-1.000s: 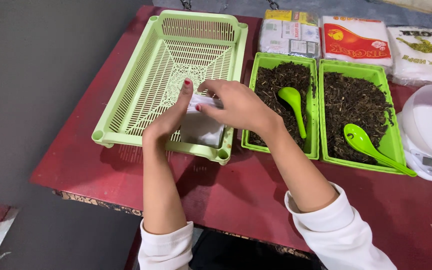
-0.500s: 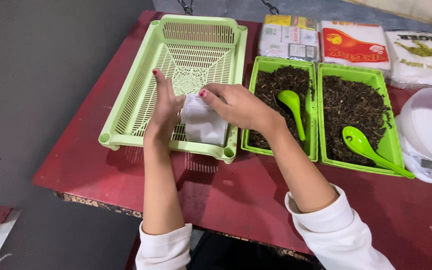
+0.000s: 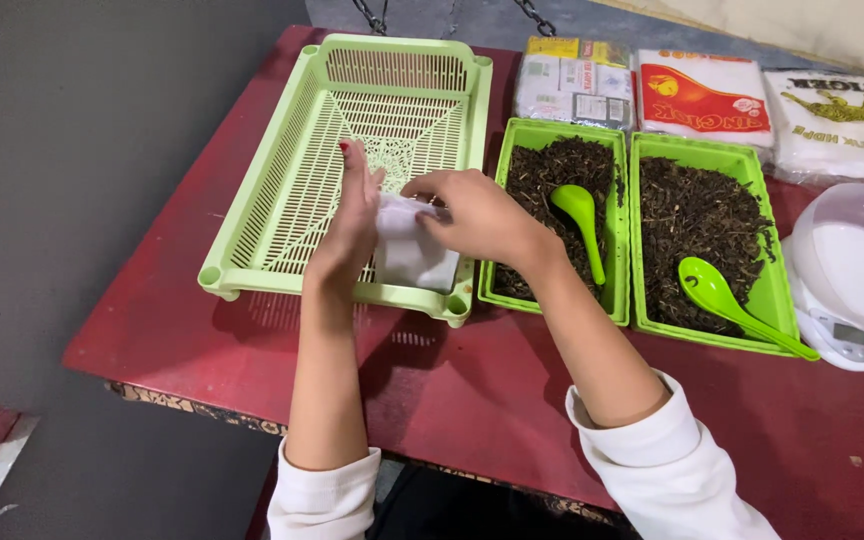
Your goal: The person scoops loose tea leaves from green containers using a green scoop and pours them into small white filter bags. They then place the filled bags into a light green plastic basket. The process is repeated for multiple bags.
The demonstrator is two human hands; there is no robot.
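Two hands, left and right, pinch a white packet over the basket; red counter, grey floor.

Both arms are bare from wrist to elbow, with white long sleeves pushed up and bunched in soft folds near the elbows. The left hand shows red polish on one fingernail. The right hand has no ring or watch in view. Dark clothing shows between the sleeves
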